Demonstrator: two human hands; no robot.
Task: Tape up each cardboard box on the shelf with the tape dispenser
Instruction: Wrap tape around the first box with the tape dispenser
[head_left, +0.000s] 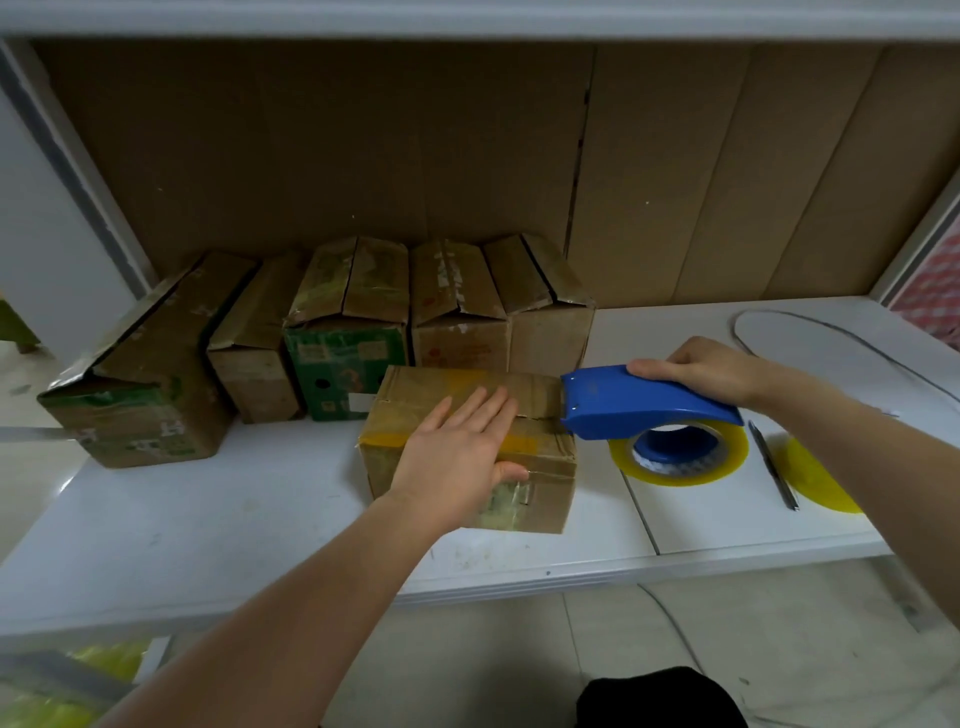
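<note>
green box (345, 371), orange "3" on front

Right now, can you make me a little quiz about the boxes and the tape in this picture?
1. True or false: the left hand lies flat on top of the front box.
2. Which hand holds the blue tape dispenser?
A. left
B. right
C. both
3. Fill in: behind the front box, a row of ___ boxes stands at the back of the shelf.

Key
1. True. The fingers are straight and press the flaps down.
2. B. The right hand grips it, with its front end at the box's right edge.
3. Five, with their top flaps not lying flat.
</note>
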